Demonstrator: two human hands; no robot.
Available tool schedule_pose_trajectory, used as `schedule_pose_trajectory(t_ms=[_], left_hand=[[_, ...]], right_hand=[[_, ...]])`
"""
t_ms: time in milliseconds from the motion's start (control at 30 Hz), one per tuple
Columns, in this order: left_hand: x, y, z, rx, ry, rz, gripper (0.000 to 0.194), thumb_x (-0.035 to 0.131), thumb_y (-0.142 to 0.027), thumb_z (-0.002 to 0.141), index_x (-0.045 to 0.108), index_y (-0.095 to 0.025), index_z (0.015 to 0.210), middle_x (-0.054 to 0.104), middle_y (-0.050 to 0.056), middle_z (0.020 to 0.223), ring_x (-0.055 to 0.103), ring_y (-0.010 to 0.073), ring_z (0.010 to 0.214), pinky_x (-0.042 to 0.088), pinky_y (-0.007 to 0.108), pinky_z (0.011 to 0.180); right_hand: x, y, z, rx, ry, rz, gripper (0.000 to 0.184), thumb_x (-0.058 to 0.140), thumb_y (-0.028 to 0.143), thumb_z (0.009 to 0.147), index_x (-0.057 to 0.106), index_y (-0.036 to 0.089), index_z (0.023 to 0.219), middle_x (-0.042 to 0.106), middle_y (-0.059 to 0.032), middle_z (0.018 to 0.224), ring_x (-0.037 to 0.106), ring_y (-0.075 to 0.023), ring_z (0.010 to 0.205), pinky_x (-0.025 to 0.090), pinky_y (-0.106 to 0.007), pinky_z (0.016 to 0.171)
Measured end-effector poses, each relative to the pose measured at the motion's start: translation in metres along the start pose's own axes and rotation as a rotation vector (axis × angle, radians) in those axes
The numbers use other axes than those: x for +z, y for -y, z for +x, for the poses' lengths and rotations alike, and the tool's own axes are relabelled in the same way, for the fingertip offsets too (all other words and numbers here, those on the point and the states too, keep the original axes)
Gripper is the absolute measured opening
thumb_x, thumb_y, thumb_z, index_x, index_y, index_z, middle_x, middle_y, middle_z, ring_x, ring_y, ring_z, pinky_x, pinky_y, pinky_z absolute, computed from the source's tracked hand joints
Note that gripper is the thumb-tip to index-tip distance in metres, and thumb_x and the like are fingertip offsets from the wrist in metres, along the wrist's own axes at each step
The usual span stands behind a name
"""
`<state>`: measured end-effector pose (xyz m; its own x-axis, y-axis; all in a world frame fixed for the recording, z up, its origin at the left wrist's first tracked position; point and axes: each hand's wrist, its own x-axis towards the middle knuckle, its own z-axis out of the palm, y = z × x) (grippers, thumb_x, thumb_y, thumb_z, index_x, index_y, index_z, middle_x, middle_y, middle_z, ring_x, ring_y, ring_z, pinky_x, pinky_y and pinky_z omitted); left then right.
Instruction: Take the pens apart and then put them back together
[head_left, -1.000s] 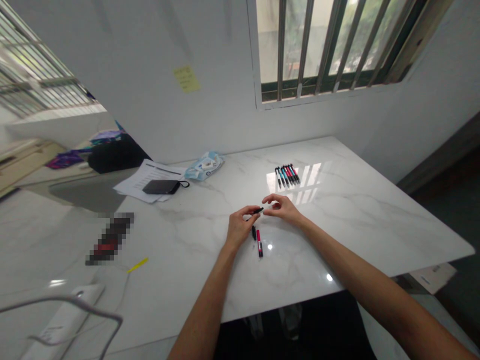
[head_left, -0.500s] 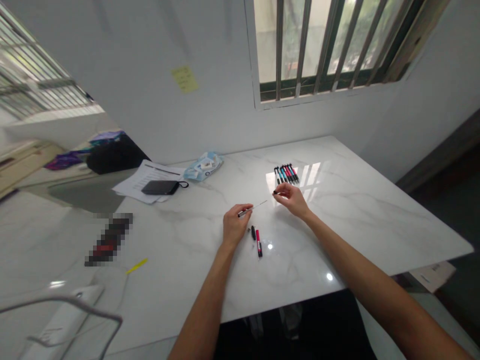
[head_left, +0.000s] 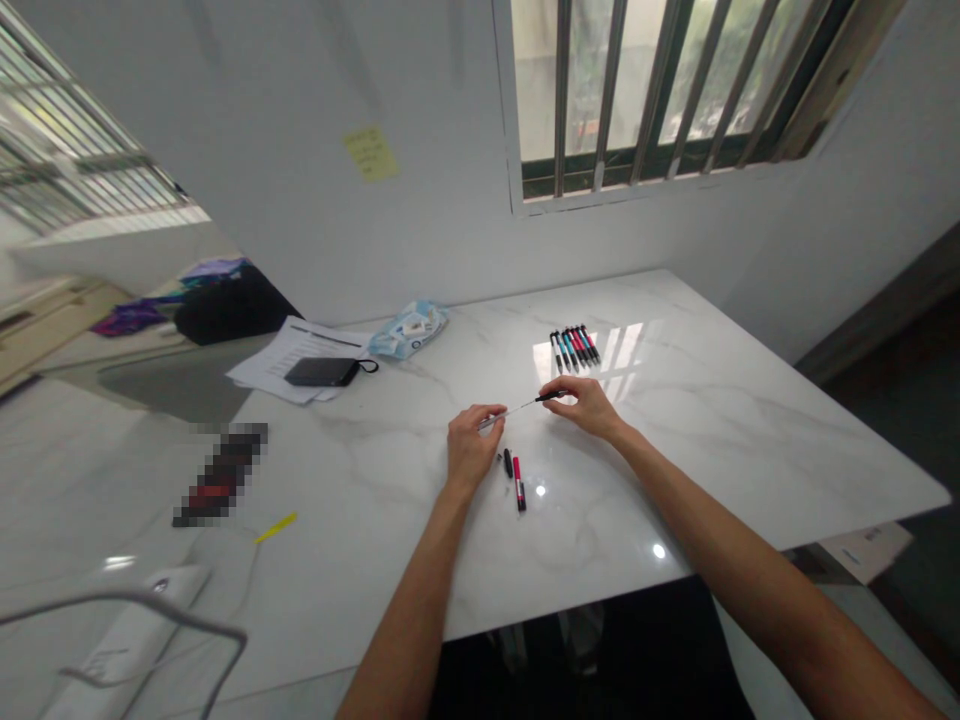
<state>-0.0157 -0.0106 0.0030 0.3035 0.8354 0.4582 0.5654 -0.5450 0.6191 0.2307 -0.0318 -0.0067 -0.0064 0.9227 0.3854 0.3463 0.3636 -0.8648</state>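
Observation:
Pinched between the thumb and fingers of my left hand (head_left: 471, 450) is a thin pale pen refill (head_left: 514, 411), pointing up and to the right. My right hand (head_left: 585, 405) is closed on a small black pen part (head_left: 550, 396), whose near end meets or nearly meets the refill's tip; I cannot tell whether they touch. Just below the hands on the table lie a red pen barrel (head_left: 518, 482) with a black end and a short black piece (head_left: 508, 463). A tiny dark part (head_left: 499, 457) is beside them.
Behind my right hand, several pens (head_left: 576, 348) lie in a row on the marbled table (head_left: 750, 430). Further left are a blue-white packet (head_left: 410, 330), a black pouch (head_left: 322, 372) on papers (head_left: 262, 358), and a yellow strip (head_left: 276, 527). A barred window (head_left: 637, 100) is above.
The black part in my right hand has turned and now shows lengthwise, lined up with the refill's tip. My left hand has barely moved and keeps its pinch.

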Motion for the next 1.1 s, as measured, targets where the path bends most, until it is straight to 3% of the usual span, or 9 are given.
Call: schedule_pose_trajectory(t_ms=[500, 667, 733, 867, 933, 1000, 1100], left_hand=[[0.006, -0.008, -0.003, 0.071, 0.112, 0.057, 0.011, 0.072, -0.02, 0.088, 0.077, -0.026, 0.096, 0.08, 0.002, 0.1, 0.071, 0.023, 0.099, 0.048, 0.041, 0.097], [0.005, -0.01, -0.004, 0.083, 0.116, 0.071, 0.011, 0.072, -0.02, 0.089, 0.077, -0.026, 0.096, 0.08, 0.001, 0.1, 0.071, 0.0226, 0.099, 0.047, 0.041, 0.097], [0.004, -0.011, -0.003, 0.079, 0.117, 0.076, 0.011, 0.072, -0.02, 0.089, 0.078, -0.027, 0.096, 0.08, 0.001, 0.1, 0.07, 0.0225, 0.099, 0.046, 0.041, 0.098], [0.003, -0.012, -0.003, 0.058, 0.108, 0.071, 0.012, 0.071, -0.019, 0.089, 0.078, -0.027, 0.096, 0.08, 0.001, 0.101, 0.07, 0.0222, 0.1, 0.047, 0.04, 0.098], [0.004, -0.012, -0.003, 0.051, 0.102, 0.07, 0.012, 0.071, -0.019, 0.089, 0.078, -0.026, 0.095, 0.08, 0.002, 0.102, 0.07, 0.0225, 0.1, 0.047, 0.041, 0.099], [0.004, -0.012, -0.003, 0.054, 0.099, 0.069, 0.012, 0.07, -0.02, 0.089, 0.077, -0.026, 0.096, 0.08, 0.002, 0.101, 0.07, 0.0229, 0.1, 0.047, 0.041, 0.098], [0.005, -0.012, -0.004, 0.061, 0.104, 0.063, 0.012, 0.07, -0.02, 0.09, 0.077, -0.027, 0.096, 0.08, 0.002, 0.101, 0.07, 0.0231, 0.1, 0.048, 0.041, 0.099]], right_hand=[[0.014, 0.006, -0.006, -0.023, 0.158, -0.053, 0.016, 0.076, 0.034, 0.086, 0.079, 0.023, 0.096, 0.08, -0.0026, 0.093, 0.072, -0.0195, 0.087, 0.052, -0.032, 0.083], [0.012, 0.005, -0.005, 0.075, 0.212, -0.177, 0.024, 0.072, 0.043, 0.092, 0.081, 0.021, 0.088, 0.076, -0.0016, 0.073, 0.064, -0.0151, 0.066, 0.046, -0.027, 0.068], [0.009, 0.006, -0.005, 0.1, 0.237, -0.186, 0.028, 0.069, 0.046, 0.093, 0.081, 0.02, 0.093, 0.074, -0.0013, 0.069, 0.061, -0.0141, 0.061, 0.045, -0.026, 0.065], [0.002, 0.005, -0.007, 0.045, 0.218, -0.149, 0.032, 0.074, 0.04, 0.087, 0.073, 0.021, 0.113, 0.075, -0.0022, 0.084, 0.062, -0.0146, 0.069, 0.047, -0.026, 0.067], [0.0, 0.005, -0.007, 0.043, 0.225, -0.152, 0.022, 0.069, 0.037, 0.089, 0.074, 0.02, 0.102, 0.074, -0.0021, 0.081, 0.061, -0.0141, 0.068, 0.046, -0.026, 0.066], [-0.001, 0.005, -0.007, 0.072, 0.24, -0.164, 0.023, 0.063, 0.038, 0.094, 0.075, 0.019, 0.09, 0.071, -0.0012, 0.072, 0.058, -0.0133, 0.063, 0.043, -0.025, 0.063], [0.0, 0.005, -0.008, 0.082, 0.249, -0.154, 0.023, 0.066, 0.04, 0.092, 0.074, 0.019, 0.094, 0.068, 0.0005, 0.069, 0.056, -0.0132, 0.061, 0.041, -0.025, 0.06]])
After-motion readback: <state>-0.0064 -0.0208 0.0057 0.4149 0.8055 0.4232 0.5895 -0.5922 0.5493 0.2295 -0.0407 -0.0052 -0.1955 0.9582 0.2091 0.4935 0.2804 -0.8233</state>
